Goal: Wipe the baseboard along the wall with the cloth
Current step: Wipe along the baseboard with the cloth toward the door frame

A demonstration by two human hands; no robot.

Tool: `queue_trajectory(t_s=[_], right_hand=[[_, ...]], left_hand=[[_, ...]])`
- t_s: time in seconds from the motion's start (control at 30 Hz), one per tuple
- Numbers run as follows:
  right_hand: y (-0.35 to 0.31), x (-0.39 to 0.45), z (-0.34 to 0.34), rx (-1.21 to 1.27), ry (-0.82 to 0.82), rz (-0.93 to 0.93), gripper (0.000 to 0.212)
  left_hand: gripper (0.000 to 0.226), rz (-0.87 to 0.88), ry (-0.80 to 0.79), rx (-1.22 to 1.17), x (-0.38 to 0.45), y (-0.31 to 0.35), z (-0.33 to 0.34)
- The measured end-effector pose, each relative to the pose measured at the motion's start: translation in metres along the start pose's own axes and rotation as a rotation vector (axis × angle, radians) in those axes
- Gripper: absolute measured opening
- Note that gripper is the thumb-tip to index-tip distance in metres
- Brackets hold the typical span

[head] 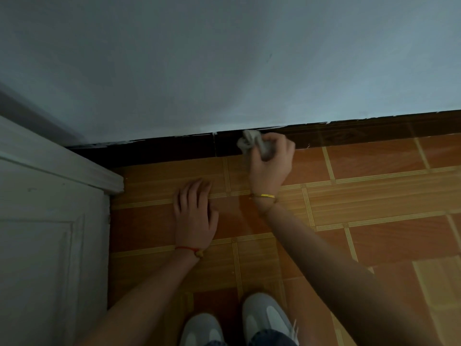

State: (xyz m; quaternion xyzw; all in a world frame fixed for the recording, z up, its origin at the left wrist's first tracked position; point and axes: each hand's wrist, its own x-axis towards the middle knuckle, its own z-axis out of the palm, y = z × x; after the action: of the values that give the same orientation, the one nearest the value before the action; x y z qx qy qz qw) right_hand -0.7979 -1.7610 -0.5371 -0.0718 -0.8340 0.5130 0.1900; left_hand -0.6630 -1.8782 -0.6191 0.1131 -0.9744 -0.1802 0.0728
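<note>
A dark brown baseboard (349,132) runs along the foot of the pale wall (224,71), from the left corner to the right edge. My right hand (272,163) grips a bunched grey cloth (249,142) and presses it against the baseboard near its middle, just right of a joint in the board. A gold bracelet sits on that wrist. My left hand (195,213) lies flat on the floor with fingers spread, holding nothing, a short way in front of the baseboard. A red string is around that wrist.
The floor (374,196) is orange-brown tile with yellow striped bands. A white panelled cabinet or door (50,221) with a protruding moulding stands at the left, meeting the baseboard's dark left end. My two grey-white shoes (264,318) show at the bottom.
</note>
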Motion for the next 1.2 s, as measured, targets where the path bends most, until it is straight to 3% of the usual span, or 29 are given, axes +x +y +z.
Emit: queue_trajectory(t_s=[0.17,0.23,0.37,0.57,0.63,0.9,1.03,1.2], right_hand=[[0.021,0.045,-0.036,-0.012,0.316,0.174,0.020],[0.023,0.055,-0.041,0.028,0.349,0.210,0.019],[0.011,0.032,-0.024,0.028,0.222,0.128,0.019],[-0.017,-0.016,0.018,0.041,-0.129,-0.110,0.017],[-0.018,-0.017,0.018,0.059,-0.136,-0.130,0.015],[0.025,0.043,-0.033,-0.001,0.307,0.183,0.018],[0.026,0.029,-0.021,-0.030,0.197,0.181,0.020],[0.015,-0.019,0.024,-0.089,-0.175,0.051,0.025]], left_hand=[[0.049,-0.007,-0.009,-0.013,0.001,0.001,0.000],[0.048,-0.008,-0.010,-0.012,0.000,0.001,0.000],[0.049,0.000,-0.011,0.000,0.001,0.001,-0.001],[0.052,0.010,-0.002,0.014,0.001,0.001,-0.002],[0.052,0.006,-0.007,0.014,0.002,0.001,-0.002],[0.049,-0.010,-0.008,-0.009,0.001,0.002,-0.001],[0.049,-0.010,-0.021,-0.005,0.001,0.001,-0.001],[0.050,0.005,-0.002,0.013,0.001,0.001,-0.002]])
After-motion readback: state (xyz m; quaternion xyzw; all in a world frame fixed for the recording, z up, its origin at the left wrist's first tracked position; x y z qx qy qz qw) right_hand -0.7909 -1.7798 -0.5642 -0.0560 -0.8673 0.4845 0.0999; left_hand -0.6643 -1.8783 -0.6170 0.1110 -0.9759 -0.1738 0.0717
